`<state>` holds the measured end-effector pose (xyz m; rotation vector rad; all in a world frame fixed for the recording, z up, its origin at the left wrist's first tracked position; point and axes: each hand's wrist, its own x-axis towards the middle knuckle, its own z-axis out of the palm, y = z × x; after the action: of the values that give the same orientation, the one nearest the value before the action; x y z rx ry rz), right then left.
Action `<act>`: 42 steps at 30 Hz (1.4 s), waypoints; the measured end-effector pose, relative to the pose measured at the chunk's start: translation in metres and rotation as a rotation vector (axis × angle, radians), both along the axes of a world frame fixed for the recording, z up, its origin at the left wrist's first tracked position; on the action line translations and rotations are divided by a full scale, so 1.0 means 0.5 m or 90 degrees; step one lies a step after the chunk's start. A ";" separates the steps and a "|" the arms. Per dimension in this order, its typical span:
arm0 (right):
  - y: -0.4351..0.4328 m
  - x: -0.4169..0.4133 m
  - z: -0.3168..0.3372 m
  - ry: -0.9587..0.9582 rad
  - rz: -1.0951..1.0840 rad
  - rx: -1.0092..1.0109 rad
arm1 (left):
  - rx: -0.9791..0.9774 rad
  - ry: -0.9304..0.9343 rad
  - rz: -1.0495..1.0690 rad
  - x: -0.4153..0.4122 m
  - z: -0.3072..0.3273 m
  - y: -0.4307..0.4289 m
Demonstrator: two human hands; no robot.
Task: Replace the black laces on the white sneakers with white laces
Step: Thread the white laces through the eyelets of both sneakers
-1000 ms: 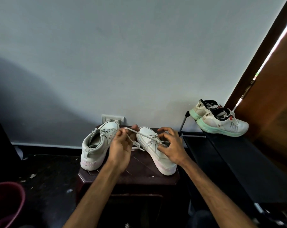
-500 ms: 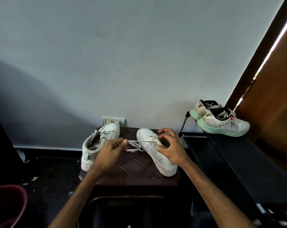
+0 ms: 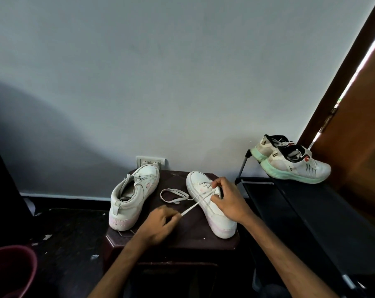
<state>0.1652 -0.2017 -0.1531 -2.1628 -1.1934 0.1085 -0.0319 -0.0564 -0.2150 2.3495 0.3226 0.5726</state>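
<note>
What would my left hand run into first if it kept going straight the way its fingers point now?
Probably the right-hand white sneaker: the left hand points up and right along the white lace it pinches, which leads to that shoe's side. Depth is unclear.

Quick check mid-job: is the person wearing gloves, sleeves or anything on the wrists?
No. The left hand and right hand are bare, with no gloves, and no ring, watch or wristband shows. Both forearms are uncovered down to the bottom edge of the picture; no sleeve is in view.
</note>
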 end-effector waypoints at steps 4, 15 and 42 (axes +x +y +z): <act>0.040 -0.005 0.081 0.071 0.030 -0.081 | -0.088 -0.044 0.023 -0.005 -0.003 -0.012; 0.286 -0.094 -0.022 -0.245 0.072 -0.319 | 0.005 -0.152 0.143 0.004 -0.048 0.038; 0.018 0.034 0.102 0.087 -0.070 0.091 | -0.322 -0.075 0.224 0.204 0.217 -0.049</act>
<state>0.1824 -0.1925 -0.1022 -2.0555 -0.9742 0.1172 0.0701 -0.0810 -0.1065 1.7749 0.7407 0.6972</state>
